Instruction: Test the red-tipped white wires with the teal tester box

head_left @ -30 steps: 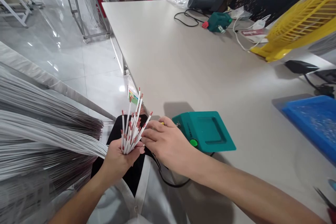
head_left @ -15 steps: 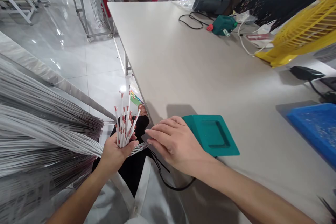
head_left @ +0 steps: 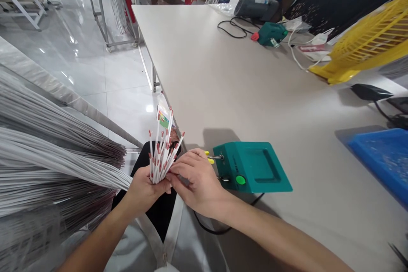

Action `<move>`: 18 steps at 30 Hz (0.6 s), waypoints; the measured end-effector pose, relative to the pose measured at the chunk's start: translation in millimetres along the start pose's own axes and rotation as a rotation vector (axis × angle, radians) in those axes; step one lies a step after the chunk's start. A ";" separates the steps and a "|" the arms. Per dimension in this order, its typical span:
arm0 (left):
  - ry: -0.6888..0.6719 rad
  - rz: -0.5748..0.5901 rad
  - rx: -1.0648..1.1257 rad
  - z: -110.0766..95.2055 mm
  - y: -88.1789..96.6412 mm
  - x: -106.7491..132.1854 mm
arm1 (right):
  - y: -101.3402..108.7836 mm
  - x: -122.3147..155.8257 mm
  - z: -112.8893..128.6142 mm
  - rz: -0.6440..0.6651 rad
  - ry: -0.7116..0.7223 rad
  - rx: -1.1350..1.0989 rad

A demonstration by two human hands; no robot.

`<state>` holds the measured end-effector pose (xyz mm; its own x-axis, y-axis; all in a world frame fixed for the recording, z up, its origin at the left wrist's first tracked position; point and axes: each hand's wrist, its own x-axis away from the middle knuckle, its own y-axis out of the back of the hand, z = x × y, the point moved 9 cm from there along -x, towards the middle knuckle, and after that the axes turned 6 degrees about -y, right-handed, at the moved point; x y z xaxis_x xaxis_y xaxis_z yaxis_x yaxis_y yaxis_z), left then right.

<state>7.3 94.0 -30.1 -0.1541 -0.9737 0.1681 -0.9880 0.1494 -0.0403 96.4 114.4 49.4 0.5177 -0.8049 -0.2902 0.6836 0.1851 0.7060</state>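
My left hand (head_left: 145, 191) is wrapped around a bundle of white wires (head_left: 162, 157), whose reddish-brown ends stick up in a loose fan above the fist. At the right side of this bundle, my right hand (head_left: 200, 182) pinches with thumb and fingers low among the wires; its fingertips touch them, and the exact strands in the pinch are partly hidden. Just beyond my right hand stands a teal machine (head_left: 255, 168) with a round green button, metal posts and yellow parts on its near side. The wires trail left from my left fist.
Long grey-white wires (head_left: 47, 153) lie over a rack at the left. On the table (head_left: 204, 76) are a blue tray (head_left: 382, 157), a yellow fan (head_left: 366, 46), a small green device (head_left: 270, 34) and a dark motor-like machine (head_left: 258, 6). A black cord runs below the teal machine.
My right hand has moved left from in front of the teal machine to the bundle, uncovering its button and posts. My left hand and the wires have shifted slightly right.
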 end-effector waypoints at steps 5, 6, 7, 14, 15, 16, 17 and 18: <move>0.063 -0.111 0.094 5.9 16.8 3.1 | 8.1 -1.5 -1.4 -0.015 -0.014 -0.041; 0.057 -0.192 0.089 5.1 24.1 3.9 | 8.4 -1.3 -2.1 -0.011 -0.020 -0.045; 0.046 -0.271 0.068 3.4 30.7 5.0 | 8.6 -0.8 -3.1 -0.011 -0.027 -0.047; 0.030 -0.052 -0.023 0.8 4.8 1.3 | 9.3 1.1 -7.4 0.011 -0.043 -0.068; 0.034 -0.009 -0.010 1.5 0.9 1.2 | 10.2 0.3 -7.6 0.024 -0.042 -0.073; 0.034 0.013 -0.004 1.5 -0.7 1.2 | 11.0 -0.9 -7.7 0.044 -0.041 -0.076; 0.026 0.025 -0.004 0.4 -1.0 1.0 | 11.4 -2.3 -7.3 0.074 -0.033 -0.080; 0.017 0.038 -0.013 -1.4 -1.1 0.7 | 11.2 -3.5 -5.7 0.113 -0.014 -0.082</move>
<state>8.2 93.4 -28.6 -0.1920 -0.9642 0.1829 -0.9814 0.1889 -0.0345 105.2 122.5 54.7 0.5872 -0.7837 -0.2025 0.6613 0.3202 0.6783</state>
